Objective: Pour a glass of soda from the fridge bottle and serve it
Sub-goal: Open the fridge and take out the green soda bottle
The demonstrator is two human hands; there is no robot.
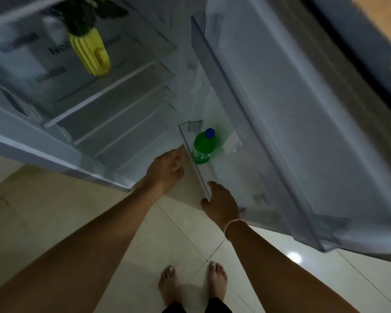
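Currently the fridge door (291, 109) is open and the green soda bottle (203, 147) stands upright in the lower door bin (191, 152), blue cap (210, 133) on, near the hinge end of the bin. Nothing else of the task is in view; no glass seen.

Handling estimate: plastic, looks largely full, so moderately heavy and bottom-weighted. Likely cold and possibly damp, hence slippery. Walls will give under a hard squeeze. Best hold: around the body just below the shoulder, lifting straight up to clear the clear bin rail; cap is too small for a secure lift. Avoid shaking, since the contents are carbonated.

My left hand (166, 170) is empty, fingers loosely curled and partly apart, close by the outer face of the bin rail beside the bottle; contact with the rail cannot be confirmed.

My right hand (221, 203) rests at the near end of the bin, thumb and a fingertip on the rail edge, fingers spread, gripping nothing else.

Bottle untouched so far.
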